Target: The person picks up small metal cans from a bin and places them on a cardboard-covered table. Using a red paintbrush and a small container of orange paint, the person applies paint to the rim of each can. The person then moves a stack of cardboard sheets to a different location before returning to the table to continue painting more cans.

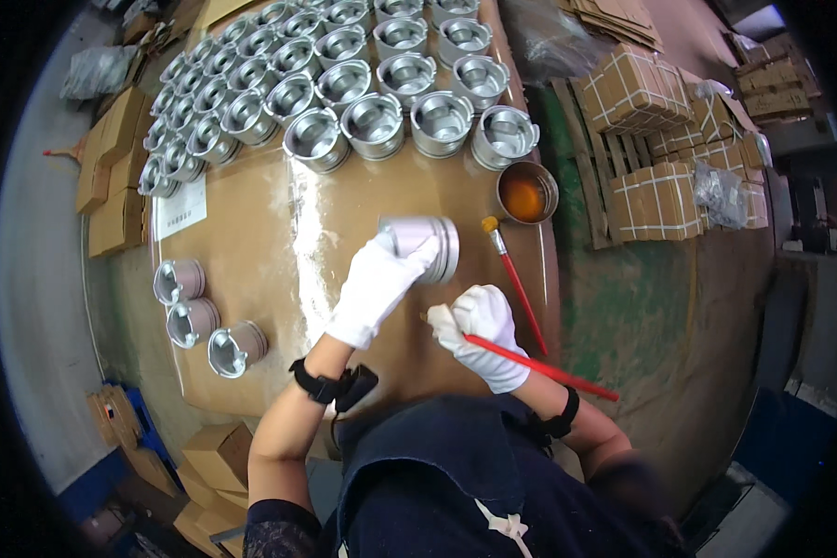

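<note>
Gripped in my white-gloved left hand [381, 279] is a metal piston [428, 244], lying on its side with its ring grooves facing right. My right hand [482, 333], gloved too, is closed around a brush with a red handle [553, 370]; the brush tip points left, below the piston, and does not touch it. A second red-handled brush [519, 288] with a yellowish tip lies on the table to the right. Just behind that brush stands a metal can [527, 193] holding amber liquid.
Many upright pistons [372, 126] fill the far part of the brown-covered table [251, 205]. Several more pistons [192, 322] lie at the left edge, near a paper sheet [182, 208]. Strapped cartons [637, 88] stand on a pallet to the right; other boxes [116, 177] are stacked left.
</note>
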